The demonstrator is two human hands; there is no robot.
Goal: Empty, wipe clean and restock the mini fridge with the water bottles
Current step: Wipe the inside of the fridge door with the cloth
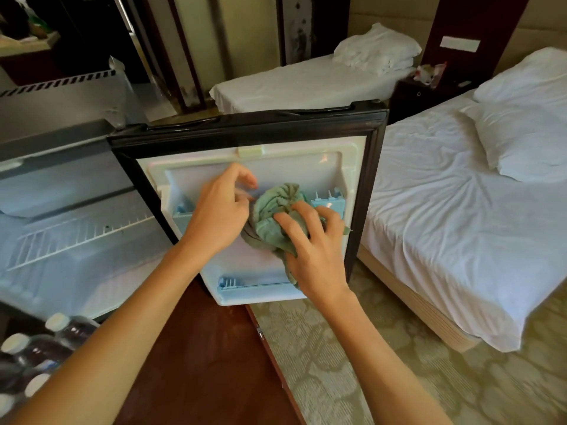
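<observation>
1. Water bottles, white caps, cluster at lower left beside the wire shelf of the mini fridge.
2. Right hand clutches a bunched green cloth against the open fridge door.
3. Left hand, fingers curled, pinches the cloth's edge.
4. Beds beyond.
</observation>
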